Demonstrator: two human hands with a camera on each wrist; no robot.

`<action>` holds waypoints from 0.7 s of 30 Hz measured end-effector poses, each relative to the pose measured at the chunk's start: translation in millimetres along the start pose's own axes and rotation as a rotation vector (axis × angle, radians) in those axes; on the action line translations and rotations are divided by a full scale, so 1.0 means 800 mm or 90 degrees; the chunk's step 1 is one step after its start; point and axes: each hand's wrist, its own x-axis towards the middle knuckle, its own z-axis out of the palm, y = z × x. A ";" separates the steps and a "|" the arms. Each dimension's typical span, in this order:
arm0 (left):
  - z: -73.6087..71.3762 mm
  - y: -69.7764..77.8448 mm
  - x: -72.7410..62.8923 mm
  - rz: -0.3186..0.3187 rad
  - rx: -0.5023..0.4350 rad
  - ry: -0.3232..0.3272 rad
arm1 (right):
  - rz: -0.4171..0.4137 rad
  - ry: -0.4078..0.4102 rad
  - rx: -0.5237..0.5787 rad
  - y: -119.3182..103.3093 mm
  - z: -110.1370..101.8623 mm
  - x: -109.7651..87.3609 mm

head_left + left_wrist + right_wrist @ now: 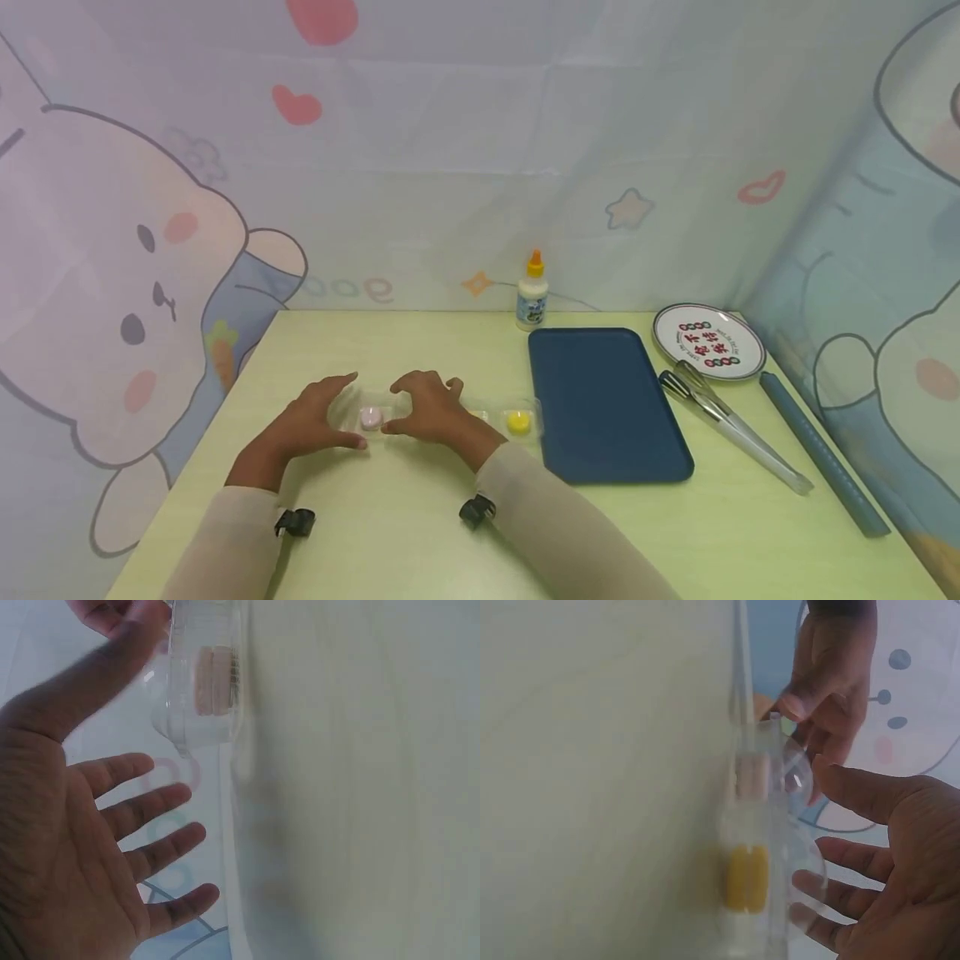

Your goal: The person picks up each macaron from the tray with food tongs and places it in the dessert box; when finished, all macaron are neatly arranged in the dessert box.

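Observation:
A long clear plastic box (534,429) with domed lids lies on the table, holding a pink macaron (371,417) at its left end and a yellow macaron (518,422) at its right end. My left hand (311,421) is at the left end, thumb beside the box and the other fingers spread apart in the left wrist view. Over the middle arches my right hand (438,410), hiding part of the box. In the right wrist view its fingers (847,892) are loosely bent beside a clear dome; whether they touch it, I cannot tell.
Right of the box lies a dark blue tray (607,408). A glue-like bottle (532,296) with an orange tip stands behind. Farther right are a patterned plate (708,342), metal tongs (735,425) and a long grey-blue bar (821,454). A printed cloth (465,167) backs the table.

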 end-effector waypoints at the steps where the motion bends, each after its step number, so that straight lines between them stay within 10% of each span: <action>1: 0.000 0.003 -0.001 -0.006 0.014 0.004 | -0.004 0.004 0.000 0.002 -0.004 -0.003; 21: 0.023 0.053 -0.027 -0.061 0.157 0.112 | 0.026 0.195 -0.069 0.092 -0.074 -0.110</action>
